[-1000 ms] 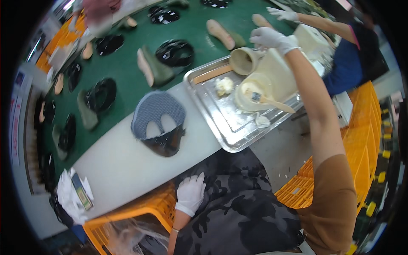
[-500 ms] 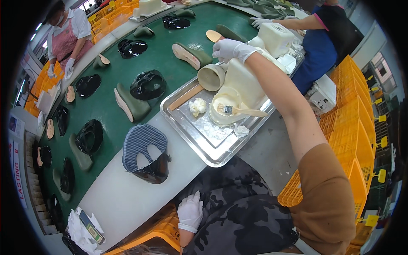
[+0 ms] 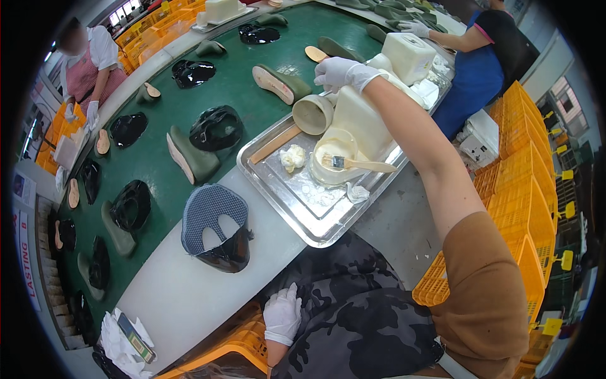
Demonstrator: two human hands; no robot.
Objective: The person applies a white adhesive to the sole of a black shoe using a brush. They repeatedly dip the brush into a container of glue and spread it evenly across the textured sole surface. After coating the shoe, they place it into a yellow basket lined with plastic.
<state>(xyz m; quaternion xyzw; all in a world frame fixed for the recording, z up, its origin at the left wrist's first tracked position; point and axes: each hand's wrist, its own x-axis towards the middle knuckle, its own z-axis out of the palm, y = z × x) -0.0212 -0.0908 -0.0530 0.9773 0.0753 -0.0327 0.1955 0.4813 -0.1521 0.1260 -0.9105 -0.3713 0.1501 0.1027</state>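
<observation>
My right hand [image 3: 344, 74], in a white glove, reaches over the cloudy plastic jug [image 3: 360, 120] on the metal tray. Its fingers curl down at the jug's far side, and whatever they hold, if anything, is hidden. My gloved left hand [image 3: 283, 314] lies on my lap with fingers extended, holding nothing. In front of me a shoe upper [image 3: 218, 218] with a blue-grey patterned underside and a glossy black lower part stands on the white table edge. A brush [image 3: 363, 165] lies across a cut-open white tub [image 3: 322, 174] on the tray.
The metal tray [image 3: 315, 237] also bears a beige cup [image 3: 312, 115] and crumpled white wads. Green shoe lasts [image 3: 192, 158] and black uppers [image 3: 216, 127] lie on the green conveyor belt [image 3: 183, 101]. Orange crates [image 3: 521, 189] are stacked at right. Two co-workers stand across and beyond.
The lasts and uppers on the belt have shifted slightly leftward. The far right co-worker's gloved hand has moved to the right, and the left co-worker has shifted left. My hands stay in place.
</observation>
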